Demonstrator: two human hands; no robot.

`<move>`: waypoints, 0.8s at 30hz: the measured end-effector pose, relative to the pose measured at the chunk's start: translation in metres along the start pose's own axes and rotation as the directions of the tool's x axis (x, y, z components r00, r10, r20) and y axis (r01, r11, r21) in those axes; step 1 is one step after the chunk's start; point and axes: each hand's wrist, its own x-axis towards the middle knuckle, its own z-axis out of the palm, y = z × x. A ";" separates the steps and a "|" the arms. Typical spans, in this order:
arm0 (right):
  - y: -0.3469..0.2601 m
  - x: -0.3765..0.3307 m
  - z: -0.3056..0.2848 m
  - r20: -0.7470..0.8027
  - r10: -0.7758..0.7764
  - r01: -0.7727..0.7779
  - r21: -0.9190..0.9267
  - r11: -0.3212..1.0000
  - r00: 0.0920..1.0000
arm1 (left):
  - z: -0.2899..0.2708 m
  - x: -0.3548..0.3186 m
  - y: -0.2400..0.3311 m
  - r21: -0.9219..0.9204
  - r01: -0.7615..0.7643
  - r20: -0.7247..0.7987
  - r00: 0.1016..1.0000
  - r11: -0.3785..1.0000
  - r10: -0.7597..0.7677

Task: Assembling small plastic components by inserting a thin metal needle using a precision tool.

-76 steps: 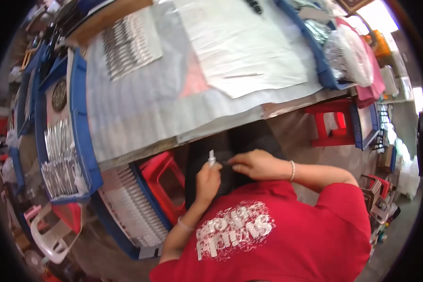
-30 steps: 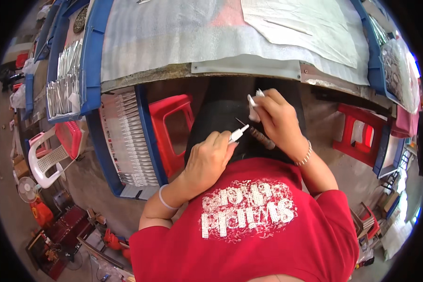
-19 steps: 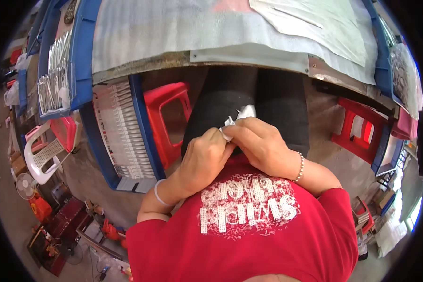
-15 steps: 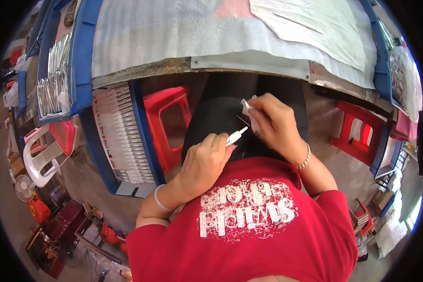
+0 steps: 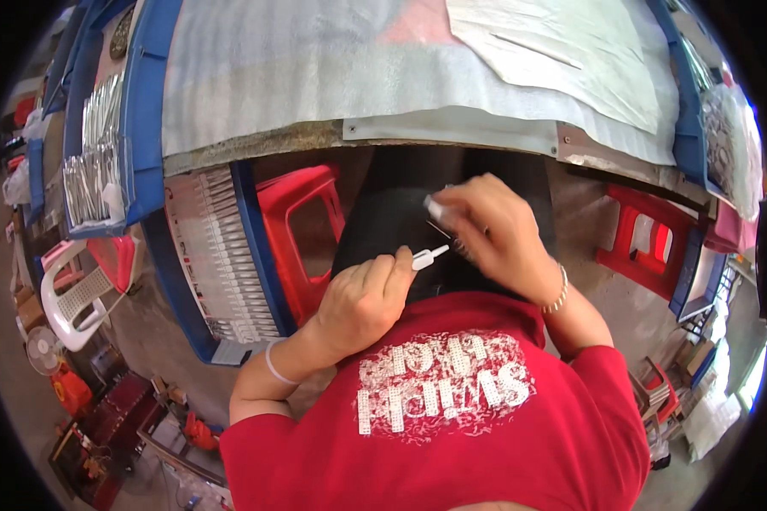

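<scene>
Over my lap, my left hand [image 5: 362, 298] is closed round a slim white pen-like tube [image 5: 426, 257], whose narrow tip points up and to the right. Just beyond that tip my right hand [image 5: 498, 230] is closed on a crumpled white tissue [image 5: 435, 207], slightly blurred. A thin needle-like rod [image 5: 439, 229] juts out below the tissue towards the tube; its other end is hidden by the right fingers. The tube's tip lies close under the right hand. My dark trousers [image 5: 379, 213] are beneath both hands.
A table covered with white foam sheet [image 5: 273, 77] stands ahead, a white cloth [image 5: 571, 68] on it. At left, a blue tray [image 5: 240, 213] holds rows of white tubes, and a blue bin [image 5: 145, 128] holds silvery pieces. Red stools [image 5: 294, 183] flank my legs.
My right hand has rolled over a little with the tissue, which sits slightly lower and further left. The white tube in my left hand has tilted flatter. The whole view has shifted slightly.
</scene>
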 end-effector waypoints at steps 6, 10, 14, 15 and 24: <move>0.007 0.004 0.003 -0.109 -0.010 0.000 -0.084 0.996 0.994 | 0.004 0.000 -0.004 -0.416 0.131 0.022 0.991 0.900 -0.134; -0.030 -0.014 0.000 0.026 -0.325 0.325 0.004 0.946 0.945 | -0.010 -0.004 -0.012 -0.699 0.652 0.701 0.707 -0.294 -0.098; 0.007 0.001 0.006 -0.175 -0.095 0.064 -0.177 0.982 0.980 | -0.006 0.002 -0.022 -0.366 0.653 0.850 0.525 -0.663 0.048; 0.004 -0.001 -0.003 -0.208 -0.065 0.044 -0.103 0.994 0.976 | -0.007 0.001 -0.019 -0.430 0.671 0.825 0.563 -0.604 0.039; -0.009 -0.003 -0.001 -0.015 -0.143 0.144 0.040 0.989 0.990 | 0.006 0.002 -0.003 -0.116 0.096 0.103 0.991 0.989 -0.085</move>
